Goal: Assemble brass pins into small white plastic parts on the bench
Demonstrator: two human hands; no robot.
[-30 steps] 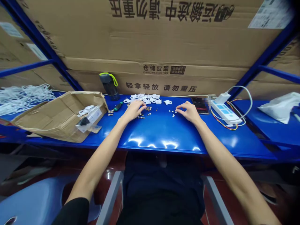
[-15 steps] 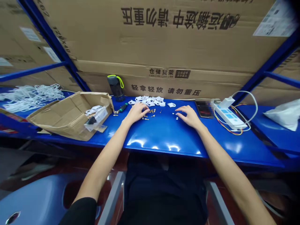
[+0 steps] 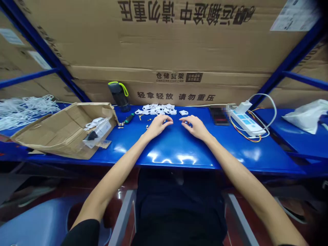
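Observation:
My left hand hovers over the middle of the blue table, thumb and forefinger brought nearly together; anything between them is too small to make out. Facing it a short gap away, my right hand has its thumb and fingers curled inward, and what they may pinch cannot be made out. Behind the hands lies a pile of white ring-shaped plastic parts, with one separate white part at its right. A few small brass-coloured pieces lie near my left hand, partly hidden by it.
An open cardboard box with white parts and a small clear pack stands at left. Near it are a green-handled screwdriver and a dark bottle. At right are a phone and a power strip with cables.
My left hand has moved right, away from the brass-coloured pieces. My right hand has moved left from small white bits, so the hands are closer together. The view has shifted slightly.

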